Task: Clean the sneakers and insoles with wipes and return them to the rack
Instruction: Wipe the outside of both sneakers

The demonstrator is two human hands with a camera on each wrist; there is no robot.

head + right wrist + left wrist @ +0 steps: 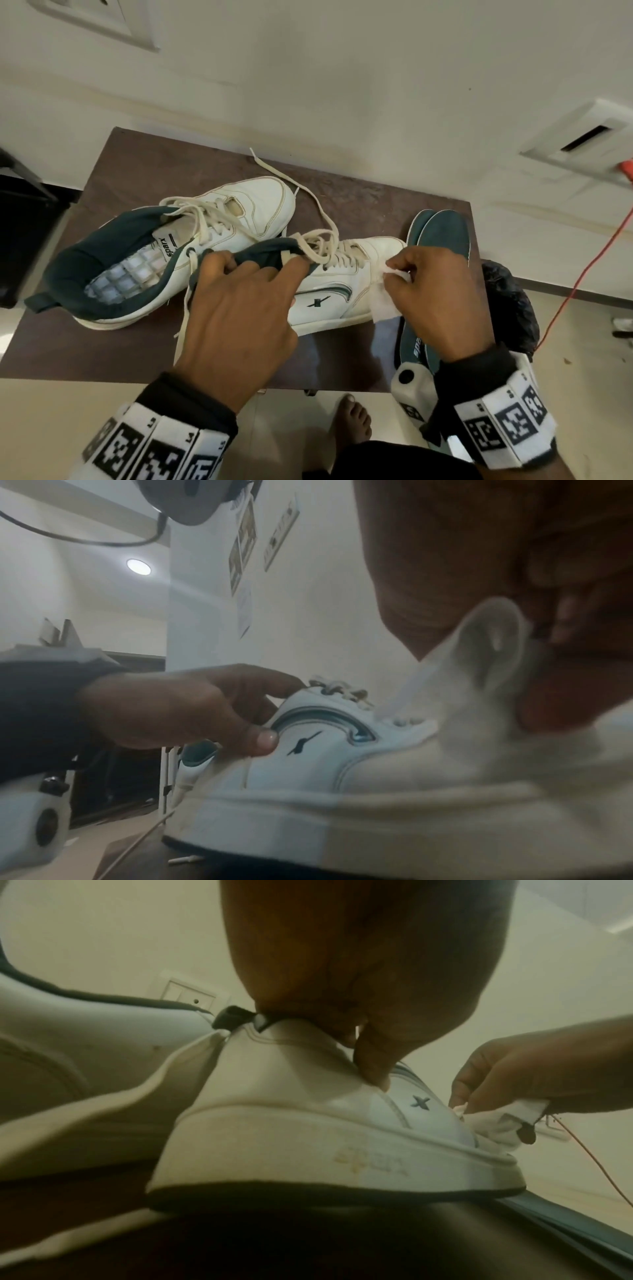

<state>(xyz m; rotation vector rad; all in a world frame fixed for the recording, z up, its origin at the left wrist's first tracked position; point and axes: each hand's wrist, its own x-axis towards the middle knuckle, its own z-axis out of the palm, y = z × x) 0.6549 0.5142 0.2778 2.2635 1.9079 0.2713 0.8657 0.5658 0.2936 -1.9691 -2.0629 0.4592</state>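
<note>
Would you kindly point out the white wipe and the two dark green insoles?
white wipe point(383, 301): head view, its hanging lower part.
dark green insoles point(447, 234): head view, the upper insole's broad front.

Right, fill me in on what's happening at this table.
A person is wiping a white sneaker on the brown table. The left hand grips its collar while the right hand pinches a white wipe against its side. The other sneaker and two green insoles lie alongside.

White sneakers point(239, 219) with dark-green linings, dark-green insoles point(442, 236), white wipe point(385, 303), brown table point(137, 164)
</note>
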